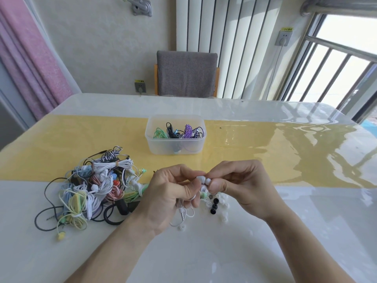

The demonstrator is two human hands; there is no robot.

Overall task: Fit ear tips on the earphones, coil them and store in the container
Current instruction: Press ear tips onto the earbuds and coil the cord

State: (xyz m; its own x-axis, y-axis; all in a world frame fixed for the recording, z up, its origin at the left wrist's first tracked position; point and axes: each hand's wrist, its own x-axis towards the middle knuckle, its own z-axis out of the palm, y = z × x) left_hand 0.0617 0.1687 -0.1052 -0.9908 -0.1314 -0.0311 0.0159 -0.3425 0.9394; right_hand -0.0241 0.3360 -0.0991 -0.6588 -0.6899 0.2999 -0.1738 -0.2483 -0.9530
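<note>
The left hand [171,188] is pinching a white earbud [201,178], its white cable [184,216] trailing below the palm, while the right hand [236,184] is pinching and pressing an ear tip [207,181] onto it. The fitting step seems underway; coiling should follow. Loose ear tips [215,204] are lying on the desk [204,252] under the hands, tangled earphones [95,186] left of them, the container [175,135] beyond. Whether the tip is fully seated is hidden by the fingers.
</note>
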